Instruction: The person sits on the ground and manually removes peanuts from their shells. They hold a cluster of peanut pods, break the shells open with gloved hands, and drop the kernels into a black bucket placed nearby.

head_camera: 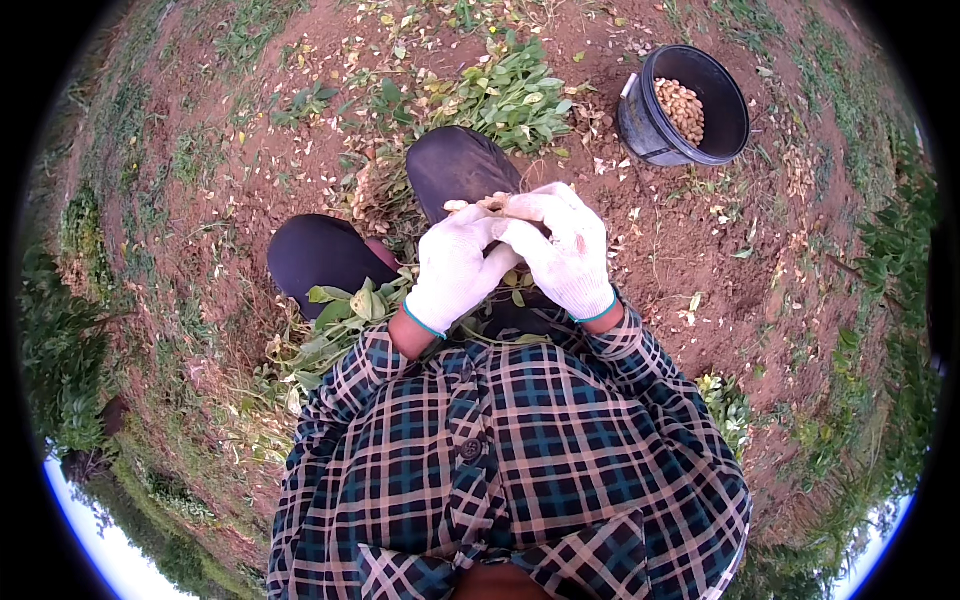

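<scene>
My left hand (459, 264) and my right hand (564, 247), both in white knit gloves with teal cuffs, meet above my lap. A peanut plant (341, 326) lies across my lap, its leafy stems passing under my left forearm. Unshelled peanuts (493, 201) on the plant's root end show just beyond my fingertips. My left fingers close around the plant near the roots. The right hand pinches at the same peanuts, with thin roots sticking up beside it. My fingers hide part of the pods and stems.
A black bucket (652, 124), partly filled with peanuts (681, 111), stands on the soil at the upper right. Pulled peanut plants (517, 97) lie beyond my knee (461, 169). More pods (367, 199) on roots lie between my legs. Dry leaves litter the reddish soil (697, 240).
</scene>
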The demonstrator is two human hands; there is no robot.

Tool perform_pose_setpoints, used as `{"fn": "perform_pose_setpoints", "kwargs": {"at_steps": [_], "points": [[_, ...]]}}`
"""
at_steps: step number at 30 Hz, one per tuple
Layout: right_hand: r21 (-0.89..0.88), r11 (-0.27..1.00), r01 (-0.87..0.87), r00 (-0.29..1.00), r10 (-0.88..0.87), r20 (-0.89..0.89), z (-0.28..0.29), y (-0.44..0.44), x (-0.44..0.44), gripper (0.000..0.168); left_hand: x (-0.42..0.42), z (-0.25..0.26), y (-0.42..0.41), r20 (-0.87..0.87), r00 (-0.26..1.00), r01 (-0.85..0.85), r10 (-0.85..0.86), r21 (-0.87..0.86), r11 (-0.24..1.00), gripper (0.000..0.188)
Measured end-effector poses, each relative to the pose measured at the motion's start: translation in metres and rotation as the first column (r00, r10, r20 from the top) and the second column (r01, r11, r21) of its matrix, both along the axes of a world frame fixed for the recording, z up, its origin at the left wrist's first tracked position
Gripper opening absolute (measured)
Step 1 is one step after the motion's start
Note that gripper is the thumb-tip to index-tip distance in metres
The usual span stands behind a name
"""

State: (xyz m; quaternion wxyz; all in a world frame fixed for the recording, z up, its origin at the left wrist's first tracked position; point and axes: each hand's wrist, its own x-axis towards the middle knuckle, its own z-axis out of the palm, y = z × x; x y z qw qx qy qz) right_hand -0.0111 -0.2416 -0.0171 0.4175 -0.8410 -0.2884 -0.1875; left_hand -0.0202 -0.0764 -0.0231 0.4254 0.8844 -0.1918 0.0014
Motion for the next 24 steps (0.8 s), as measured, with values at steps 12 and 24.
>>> {"fn": "perform_pose_setpoints", "kwargs": {"at_steps": [12, 24], "points": [[0.766, 0.398, 0.505, 0.409, 0.671, -0.618, -0.021, -0.001, 0.013, 0.024, 0.0, -0.005, 0.015, 0.03, 0.992, 0.126, -0.125, -0.038, 0.991, 0.009], [0.449, 0.804, 0.389, 0.407, 0.287, -0.867, -0.002, -0.04, -0.005, 0.023, -0.011, 0.014, 0.029, -0.045, 0.941, -0.339, 0.337, -0.176, 0.924, 0.016]]}}
